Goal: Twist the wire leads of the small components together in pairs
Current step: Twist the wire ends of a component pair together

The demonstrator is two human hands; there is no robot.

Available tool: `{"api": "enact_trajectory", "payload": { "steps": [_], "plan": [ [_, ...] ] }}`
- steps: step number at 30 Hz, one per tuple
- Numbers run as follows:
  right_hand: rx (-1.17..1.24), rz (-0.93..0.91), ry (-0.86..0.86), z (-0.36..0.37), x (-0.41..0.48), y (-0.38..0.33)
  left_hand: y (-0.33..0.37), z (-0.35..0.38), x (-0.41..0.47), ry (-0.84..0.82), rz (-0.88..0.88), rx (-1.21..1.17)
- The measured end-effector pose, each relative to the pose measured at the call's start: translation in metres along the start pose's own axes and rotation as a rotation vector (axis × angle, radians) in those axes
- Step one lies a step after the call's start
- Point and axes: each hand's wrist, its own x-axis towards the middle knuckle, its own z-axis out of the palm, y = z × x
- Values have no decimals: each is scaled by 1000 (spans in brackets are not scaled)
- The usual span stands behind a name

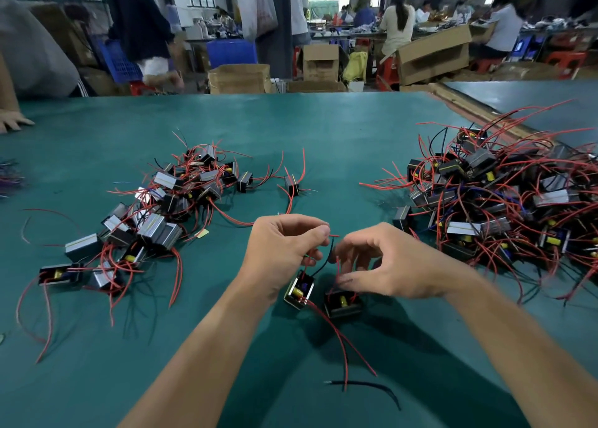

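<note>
1. Green table (323, 130): big component pile (492, 197) far right, smaller pile (161, 207) far left.
2. Left hand (284, 253) curled, thumb and forefinger pinching leads (331, 244).
3. Right hand (385, 262) half curled, fingertips pinching the same leads.
4. Two components (299, 290) (343, 301) lie near centre, under the hands.
</note>
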Motion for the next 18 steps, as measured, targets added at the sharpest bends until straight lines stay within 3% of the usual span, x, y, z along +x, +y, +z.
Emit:
{"api": "enact_trajectory", "payload": {
  "steps": [7, 11, 18],
  "plan": [
    [-77, 42, 11, 7, 1, -1, 1, -1, 0, 21, -17, -52],
    [0, -26, 126, 6, 5, 3, -2, -1, 1, 24, 25, 65],
    [242, 28, 229, 6, 6, 4, -10, 2, 3, 15, 116, 327]
  ]
}}
